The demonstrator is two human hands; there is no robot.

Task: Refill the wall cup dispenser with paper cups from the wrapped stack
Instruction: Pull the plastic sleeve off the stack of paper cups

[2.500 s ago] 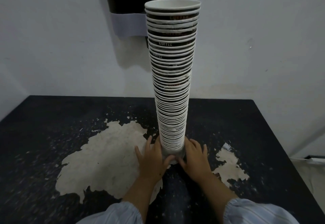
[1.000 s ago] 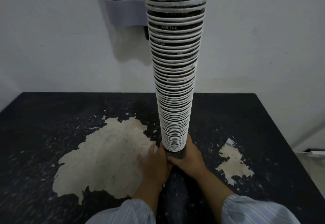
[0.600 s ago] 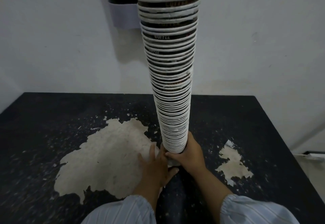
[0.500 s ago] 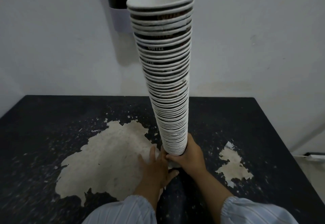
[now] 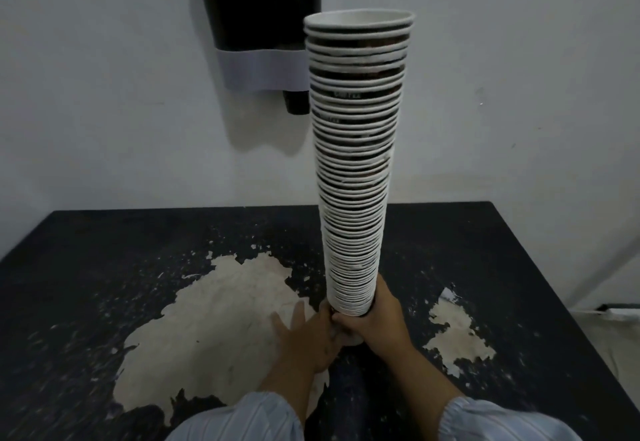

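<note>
Cup stack [image 5: 355, 170], long axis near upright, base gripped by right hand [image 5: 379, 323]; left hand [image 5: 304, 336] at base, fingers spread. Dispenser [image 5: 259, 21] at eleven o'clock from stack top, nearer left hand.

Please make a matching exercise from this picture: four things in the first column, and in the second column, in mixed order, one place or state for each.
Things:
1. cup stack
2. dispenser
3. left hand
4. right hand

Place or state:
A. mounted on the wall
B. fingers spread flat beside the stack's base
C. tall, tilted a little
D. curled around the stack's bottom

Pairs: 1-C, 2-A, 3-B, 4-D
</note>
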